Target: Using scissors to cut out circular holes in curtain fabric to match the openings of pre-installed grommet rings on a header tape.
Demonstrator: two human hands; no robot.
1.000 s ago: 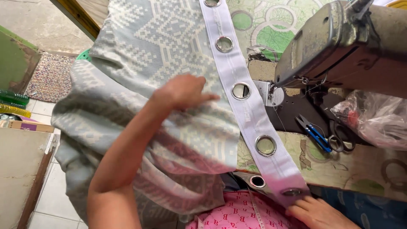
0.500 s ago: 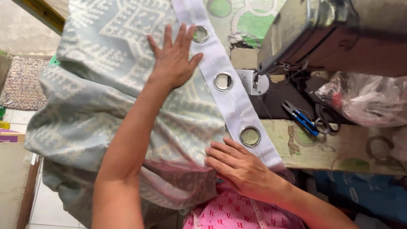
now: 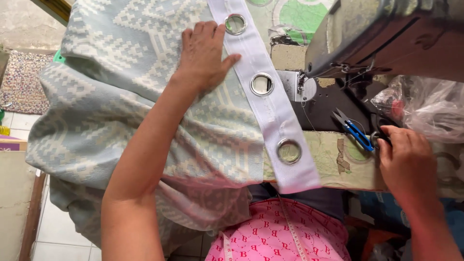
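Note:
My left hand (image 3: pixel 205 53) lies flat, fingers spread, on a pale blue patterned curtain (image 3: pixel 121 96), right beside its white header band (image 3: pixel 273 113). Three metal eyelets show in the band, the middle eyelet (image 3: pixel 262 84) being nearest my thumb. The band's end hangs over the table's front edge (image 3: pixel 338 166). My right hand (image 3: pixel 406 159) rests palm down on the table at the right. Its fingertips touch the black scissor handles (image 3: pixel 376 130) next to blue thread snips (image 3: pixel 355 130). Whether they grip the handles is hidden.
A grey sewing machine (image 3: pixel 386 34) stands at the upper right, its needle area just right of the band. A crumpled clear plastic bag (image 3: pixel 425 106) lies beyond my right hand. A measuring tape (image 3: pixel 290 227) hangs over my pink lap. A woven rug (image 3: pixel 21 82) lies on the floor at left.
My right hand left the band's lower end and moved right to the scissors. My left hand stayed pressed on the curtain; the band slid slightly toward me.

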